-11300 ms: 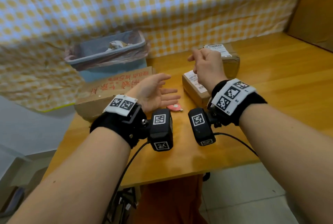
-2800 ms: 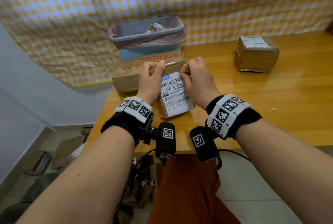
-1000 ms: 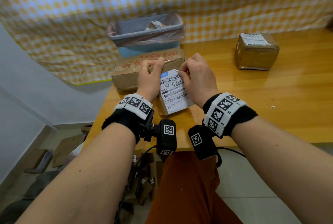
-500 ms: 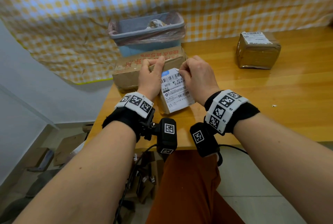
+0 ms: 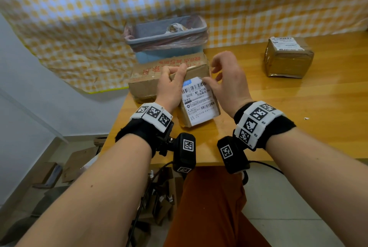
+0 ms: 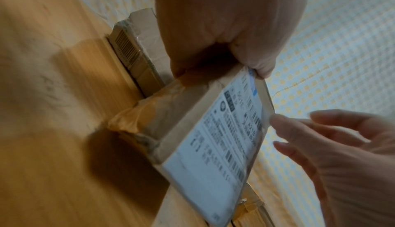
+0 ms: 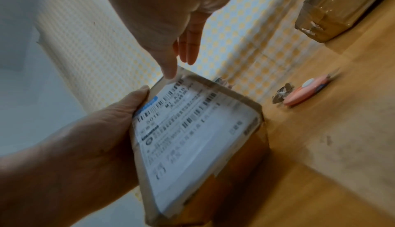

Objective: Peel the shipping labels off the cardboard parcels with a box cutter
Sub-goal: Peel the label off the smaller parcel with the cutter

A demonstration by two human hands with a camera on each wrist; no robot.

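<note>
The left hand point(image 5: 171, 85) grips the far left corner of a small cardboard parcel point(image 5: 196, 116), fingers curled over the top edge and thumb laid along the parcel's left side. The parcel stands tilted on the wooden desk point(image 5: 298, 107) near its front left corner, with its white shipping label point(image 5: 199, 101) turned up toward the person. The label lies flat on the parcel (barcodes and a blue patch near the top edge show clearly in the head view).

The right hand point(image 5: 229, 81) hovers at the parcel's upper right corner with fingers spread and loosely bent, holding nothing; 1 fingertip sits at the label's top right edge, and the left wrist view shows that fingertip point(image 6: 278, 120) touching the edge of the parcel there. Both forearms reach forward from the bottom of the view, wrists raised above the desk.

A pink box cutter point(image 7: 305, 89) lies on the desk beyond the parcel, next to a small scrap point(image 7: 282, 92). A second parcel point(image 5: 287, 57), also labelled, sits well apart to the right. Behind the held parcel lies a larger flat box point(image 5: 145, 75) with red print, and behind that a blue bin point(image 5: 165, 41) lined with a plastic bag.
</note>
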